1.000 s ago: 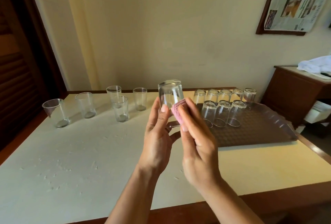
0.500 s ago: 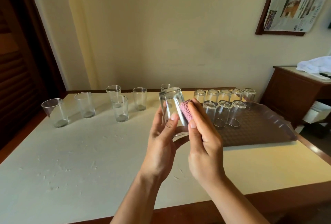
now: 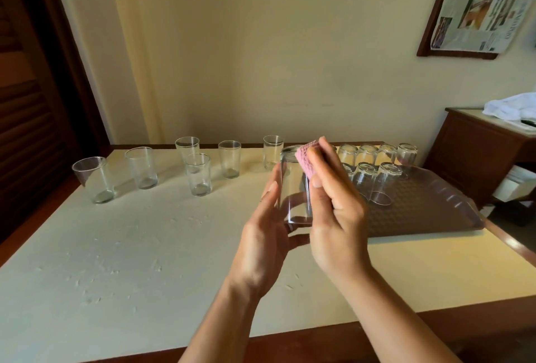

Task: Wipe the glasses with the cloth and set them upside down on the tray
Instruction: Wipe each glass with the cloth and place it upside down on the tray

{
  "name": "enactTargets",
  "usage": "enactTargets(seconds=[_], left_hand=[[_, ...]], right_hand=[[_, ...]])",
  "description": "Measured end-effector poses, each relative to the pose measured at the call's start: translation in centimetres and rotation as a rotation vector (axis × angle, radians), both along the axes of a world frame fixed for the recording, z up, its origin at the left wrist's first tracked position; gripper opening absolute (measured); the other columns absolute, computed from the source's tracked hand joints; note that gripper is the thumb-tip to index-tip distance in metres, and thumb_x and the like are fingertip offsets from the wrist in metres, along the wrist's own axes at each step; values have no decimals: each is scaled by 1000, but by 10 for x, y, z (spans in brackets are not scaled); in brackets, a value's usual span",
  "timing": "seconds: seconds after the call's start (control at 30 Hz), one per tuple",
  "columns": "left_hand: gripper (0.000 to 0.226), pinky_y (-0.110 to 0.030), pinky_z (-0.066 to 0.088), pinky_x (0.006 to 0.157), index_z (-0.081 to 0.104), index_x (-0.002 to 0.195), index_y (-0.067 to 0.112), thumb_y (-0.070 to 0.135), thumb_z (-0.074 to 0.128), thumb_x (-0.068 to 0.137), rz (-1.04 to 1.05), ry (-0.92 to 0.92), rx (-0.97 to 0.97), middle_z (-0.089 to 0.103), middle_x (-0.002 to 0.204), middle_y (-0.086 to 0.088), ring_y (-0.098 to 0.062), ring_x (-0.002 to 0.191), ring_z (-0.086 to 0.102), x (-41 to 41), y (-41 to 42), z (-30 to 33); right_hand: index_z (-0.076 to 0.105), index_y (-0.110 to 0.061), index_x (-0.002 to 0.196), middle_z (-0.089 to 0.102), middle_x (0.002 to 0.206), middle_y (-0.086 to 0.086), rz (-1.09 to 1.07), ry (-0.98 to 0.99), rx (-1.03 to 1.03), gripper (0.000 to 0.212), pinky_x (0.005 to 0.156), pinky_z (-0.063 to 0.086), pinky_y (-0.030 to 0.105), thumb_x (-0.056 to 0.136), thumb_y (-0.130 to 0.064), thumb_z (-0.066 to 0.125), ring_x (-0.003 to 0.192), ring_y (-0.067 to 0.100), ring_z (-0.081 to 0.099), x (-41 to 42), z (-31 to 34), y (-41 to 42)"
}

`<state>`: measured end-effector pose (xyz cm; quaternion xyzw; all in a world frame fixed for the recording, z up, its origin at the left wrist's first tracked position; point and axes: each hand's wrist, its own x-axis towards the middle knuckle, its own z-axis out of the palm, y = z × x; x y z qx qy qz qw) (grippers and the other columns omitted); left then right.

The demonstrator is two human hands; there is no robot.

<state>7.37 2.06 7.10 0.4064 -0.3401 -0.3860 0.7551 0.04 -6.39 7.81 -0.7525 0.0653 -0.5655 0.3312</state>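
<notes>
Above the table's middle, my left hand (image 3: 265,235) holds a clear glass (image 3: 293,185) upside down by its rim end. My right hand (image 3: 333,203) presses a folded pink cloth (image 3: 307,159) against the glass's upper right side, near its base. To the right lies a brown tray (image 3: 435,211) with several glasses (image 3: 385,182) standing upside down in two rows at its far end. Several upright glasses (image 3: 198,174) stand along the table's far left side.
The cream table (image 3: 145,246) has a wooden edge close to me. A brown cabinet (image 3: 475,153) with a white cloth on top stands at the right. A dark slatted door fills the left. A newspaper hangs on the wall at top right.
The glass has dropped lower and tilted slightly. The cloth has slid up the glass's side toward its base. One more upright glass shows behind the held one.
</notes>
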Motion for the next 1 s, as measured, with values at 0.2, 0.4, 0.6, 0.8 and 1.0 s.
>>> enactTargets(seconds=[0.2, 0.4, 0.6, 0.8, 1.0], left_hand=[[66, -33, 59, 76, 41, 158, 24, 35, 60, 95, 149, 75, -59, 75, 121, -3, -16, 87, 70, 7, -4, 1], [55, -50, 56, 98, 43, 154, 46, 51, 51, 100, 10, 7, 30, 67, 140, -5, -26, 112, 71, -1, 0, -2], [55, -54, 53, 102, 48, 154, 31, 43, 58, 101, 108, 69, -42, 70, 133, -11, -29, 112, 69, 7, 0, 3], [49, -48, 52, 91, 48, 150, 50, 55, 43, 102, 3, 48, -22, 67, 128, -19, -30, 101, 61, -2, 1, -1], [59, -42, 57, 87, 44, 156, 31, 37, 61, 99, 111, 90, -62, 71, 129, -9, -26, 98, 64, 10, -2, 2]], right_hand=[[54, 3, 141, 44, 157, 14, 31, 39, -40, 39, 119, 37, 32, 103, 0, 47, 148, 19, 42, -5, -16, 16], [48, -4, 143, 44, 156, 17, 8, -25, 24, 39, 119, 34, 24, 104, 1, 45, 148, 12, 40, 1, 0, 0], [53, 4, 141, 41, 158, 15, 54, 32, -10, 39, 118, 38, 34, 102, 2, 47, 148, 22, 41, -6, -18, 17], [50, -3, 144, 40, 159, 12, 45, -33, 24, 39, 116, 42, 50, 105, -2, 44, 148, 22, 42, 1, 0, 1], [52, 1, 143, 40, 160, 13, 82, 16, 12, 40, 119, 38, 35, 103, 0, 45, 149, 23, 40, -8, -19, 18]])
